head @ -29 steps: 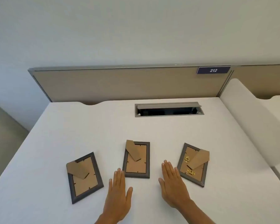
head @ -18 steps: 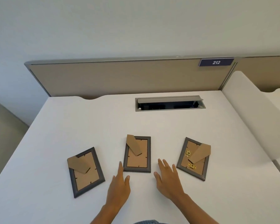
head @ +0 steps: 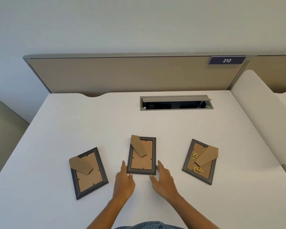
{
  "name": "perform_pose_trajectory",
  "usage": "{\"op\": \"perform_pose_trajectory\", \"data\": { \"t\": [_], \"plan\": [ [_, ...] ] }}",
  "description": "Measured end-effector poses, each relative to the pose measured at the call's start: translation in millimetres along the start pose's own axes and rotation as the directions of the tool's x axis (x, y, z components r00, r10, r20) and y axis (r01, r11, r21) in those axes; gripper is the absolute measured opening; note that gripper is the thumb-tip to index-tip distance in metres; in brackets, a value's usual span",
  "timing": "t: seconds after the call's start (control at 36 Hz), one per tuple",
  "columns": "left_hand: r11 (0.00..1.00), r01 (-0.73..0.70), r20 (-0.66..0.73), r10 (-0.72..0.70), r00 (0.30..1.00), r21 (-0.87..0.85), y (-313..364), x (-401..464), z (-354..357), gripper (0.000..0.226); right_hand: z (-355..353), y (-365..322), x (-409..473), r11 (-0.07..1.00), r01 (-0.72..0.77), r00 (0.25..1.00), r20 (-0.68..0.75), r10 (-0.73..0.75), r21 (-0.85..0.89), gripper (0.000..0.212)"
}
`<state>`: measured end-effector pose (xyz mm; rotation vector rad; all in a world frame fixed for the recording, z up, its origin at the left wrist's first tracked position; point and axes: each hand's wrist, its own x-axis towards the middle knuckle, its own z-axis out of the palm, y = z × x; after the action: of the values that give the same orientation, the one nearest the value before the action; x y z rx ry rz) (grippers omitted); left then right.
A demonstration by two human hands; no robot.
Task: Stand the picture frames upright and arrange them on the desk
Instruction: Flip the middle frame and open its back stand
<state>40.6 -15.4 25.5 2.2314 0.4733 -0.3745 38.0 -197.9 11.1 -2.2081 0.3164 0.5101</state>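
Three dark grey picture frames lie face down on the white desk, cardboard backs and stand flaps up. The left frame is tilted. The middle frame lies straight. The right frame is tilted and has two brass hangers on its back. My left hand reaches to the middle frame's lower left corner, fingertips at its edge. My right hand reaches to its lower right corner, fingers straight and touching the frame's edge. Neither hand has a grip round the frame.
An open cable hatch is sunk in the desk at the back. A tan partition with a "212" label closes the far edge. A white divider borders the right side. The desk's left edge drops to the floor.
Both hands moved forward and inward from flat on the desk to the bottom corners of the middle frame. The frames have not moved.
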Motion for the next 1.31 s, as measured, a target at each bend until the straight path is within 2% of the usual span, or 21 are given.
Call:
{"op": "perform_pose_trajectory", "data": {
  "t": [0.22, 0.36, 0.61, 0.83, 1.03, 1.11, 1.19, 1.25, 1.31],
  "plan": [
    [0.999, 0.039, 0.036, -0.038, 0.999, -0.022, 6, 3, 5, 0.081, 0, -17, -5, 0.996, 0.0, 0.998, 0.056, -0.005, 0.09, 0.088],
    [0.999, 0.027, 0.044, -0.025, 0.999, -0.043, 6, 3, 3, 0.08, -7, -9, -1, 0.976, 0.017, 0.998, 0.05, -0.029, 0.217, 0.072],
    [0.991, -0.107, 0.056, 0.111, 0.992, -0.076, 12, 8, -9, 0.077, -23, -7, -1, 0.953, 0.151, 0.983, -0.144, -0.116, 0.262, 0.065],
    [0.964, -0.26, 0.016, 0.259, 0.966, 0.059, 23, 20, -26, 0.049, -31, -17, 6, 0.954, 0.252, 0.929, -0.318, -0.191, 0.163, 0.044],
    [0.914, -0.4, -0.011, 0.401, 0.916, 0.07, 46, 31, -51, 0.024, -56, -36, 21, 0.92, 0.388, 0.844, -0.421, -0.332, 0.053, 0.034],
    [0.893, -0.446, -0.054, 0.448, 0.892, 0.056, 61, 37, -65, 0.008, -76, -52, 29, 0.89, 0.456, 0.801, -0.427, -0.42, -0.021, 0.024],
    [0.871, -0.481, -0.111, 0.49, 0.865, 0.098, 79, 38, -79, 0.002, -97, -65, 36, 0.856, 0.513, 0.778, -0.388, -0.494, -0.06, 0.015],
    [0.862, -0.481, -0.145, 0.502, 0.852, 0.161, 89, 37, -86, 0.01, -110, -71, 36, 0.841, 0.534, 0.773, -0.35, -0.528, -0.089, 0.01],
    [0.867, -0.486, -0.166, 0.498, 0.851, 0.11, 95, 36, -88, 0.015, -122, -75, 33, 0.851, 0.518, 0.802, -0.298, -0.517, -0.084, 0.009]
  ]
}}
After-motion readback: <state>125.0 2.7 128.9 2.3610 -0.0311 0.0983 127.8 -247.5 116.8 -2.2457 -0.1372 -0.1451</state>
